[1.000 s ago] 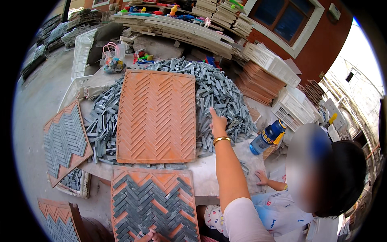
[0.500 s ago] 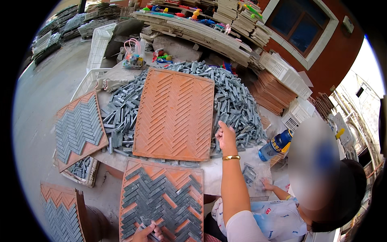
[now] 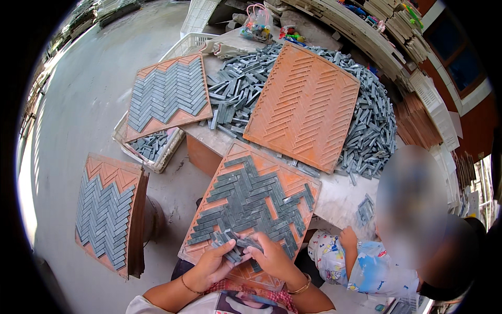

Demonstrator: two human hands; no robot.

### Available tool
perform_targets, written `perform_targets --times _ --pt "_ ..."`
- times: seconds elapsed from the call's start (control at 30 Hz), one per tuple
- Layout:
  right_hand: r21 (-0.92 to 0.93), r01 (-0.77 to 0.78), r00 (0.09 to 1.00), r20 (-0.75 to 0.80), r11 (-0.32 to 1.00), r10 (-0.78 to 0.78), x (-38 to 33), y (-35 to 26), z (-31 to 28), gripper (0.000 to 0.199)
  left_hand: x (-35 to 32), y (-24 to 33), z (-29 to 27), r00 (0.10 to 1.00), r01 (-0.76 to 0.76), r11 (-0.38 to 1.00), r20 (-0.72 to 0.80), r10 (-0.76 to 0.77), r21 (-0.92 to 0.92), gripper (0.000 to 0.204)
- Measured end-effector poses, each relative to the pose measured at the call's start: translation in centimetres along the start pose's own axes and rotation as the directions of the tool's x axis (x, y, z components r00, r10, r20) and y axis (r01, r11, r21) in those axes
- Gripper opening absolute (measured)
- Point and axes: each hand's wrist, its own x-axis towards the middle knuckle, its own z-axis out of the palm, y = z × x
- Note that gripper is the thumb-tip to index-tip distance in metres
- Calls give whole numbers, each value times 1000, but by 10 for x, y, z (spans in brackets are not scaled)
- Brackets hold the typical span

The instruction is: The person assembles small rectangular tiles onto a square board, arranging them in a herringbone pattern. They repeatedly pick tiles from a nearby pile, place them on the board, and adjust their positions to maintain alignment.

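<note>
My left hand (image 3: 209, 266) is closed around a small bundle of grey stone strips (image 3: 230, 251). Close beside it, my right hand (image 3: 274, 257) pinches a dark grey stone strip (image 3: 248, 243) at the bundle's right. Both hands are over the lower part of an orange herringbone mould tray (image 3: 308, 183) lying in front of me. Dark grey strips fill many of its slots in zigzag rows, with bare orange slots between some of them. Beyond it, a second orange mould tray (image 3: 303, 104) without strips rests tilted on a large heap of loose grey strips (image 3: 368, 125).
At left, a filled herringbone tray (image 3: 167, 94) lies above a white crate (image 3: 175, 149) of strips; another filled tray (image 3: 104, 214) tops a stack. A person in a patterned top (image 3: 374, 261) sits at right, with a hand by several strips (image 3: 364, 210) on the table.
My right hand has come back from beside the empty mould tray to meet my left hand over the near tray. The view has swung, so everything appears shifted rightward and tilted.
</note>
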Motion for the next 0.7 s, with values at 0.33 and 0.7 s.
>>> perform_targets --times 0.33,0.7 --pt "-291 223 865 -381 930 -326 -29 -11 32 14 -27 -20 -13 999 39 999 -6 -39 -36 38" --pt "223 -43 871 -468 974 146 -39 35 -34 26 -41 -5 -9 992 -28 991 -117 43 129 23"
